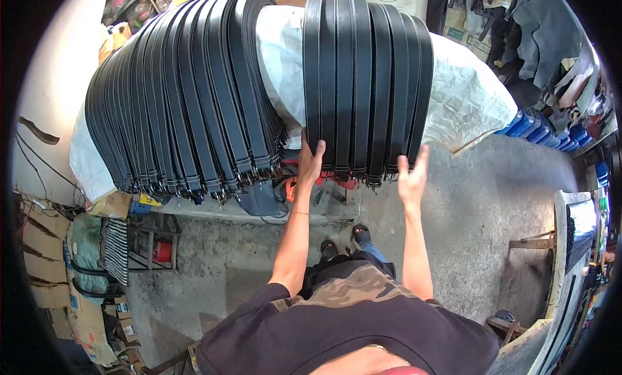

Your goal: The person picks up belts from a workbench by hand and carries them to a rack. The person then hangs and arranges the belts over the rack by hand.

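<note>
A narrower stack of black leather belts (363,83) with pale stitching hangs in front of me, draped over a white-covered support. Small metal fittings show along its lower ends. My left hand (312,160) is at the stack's lower left edge, thumb and fingers apart and pointing up. At the lower right corner, my right hand (413,179) has its thumb and fingers stretched upward and apart. Both palms flank the stack; whether they press on it I cannot tell. To the left hangs a wider stack of similar belts (178,96), its metal ends bunched at the bottom.
White sheeting (463,90) covers the support under the belts. Blue items (544,130) are lined up at the right, below dark hanging leather pieces (538,38). A low ledge (246,214) with red objects lies beneath the belts. A bench (567,252) stands at far right.
</note>
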Demonstrator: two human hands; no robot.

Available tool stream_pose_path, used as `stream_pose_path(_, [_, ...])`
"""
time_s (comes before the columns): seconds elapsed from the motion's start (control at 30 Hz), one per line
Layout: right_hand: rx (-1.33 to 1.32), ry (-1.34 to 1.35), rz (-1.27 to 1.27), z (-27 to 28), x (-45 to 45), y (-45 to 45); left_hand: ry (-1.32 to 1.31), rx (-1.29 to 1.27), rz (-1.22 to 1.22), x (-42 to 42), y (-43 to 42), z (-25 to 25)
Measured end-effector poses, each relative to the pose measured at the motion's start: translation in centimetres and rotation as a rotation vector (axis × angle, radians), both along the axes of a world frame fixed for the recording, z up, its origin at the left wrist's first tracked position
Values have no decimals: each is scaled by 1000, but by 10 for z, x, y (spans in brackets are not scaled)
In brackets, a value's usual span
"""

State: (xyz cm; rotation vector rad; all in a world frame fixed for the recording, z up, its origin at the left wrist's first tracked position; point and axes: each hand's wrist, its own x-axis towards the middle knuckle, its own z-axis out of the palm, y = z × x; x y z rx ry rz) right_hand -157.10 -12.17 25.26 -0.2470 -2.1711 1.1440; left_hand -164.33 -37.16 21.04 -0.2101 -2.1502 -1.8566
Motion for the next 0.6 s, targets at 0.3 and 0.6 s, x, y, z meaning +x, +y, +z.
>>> stream_pose_path(0.3, [-304,-24,-42,8,-33,37,56,-103,199,4,-4,32])
stream_pose_path(0.6, [-180,-113,130,41,-82,37,196,-33,420,-33,35,82])
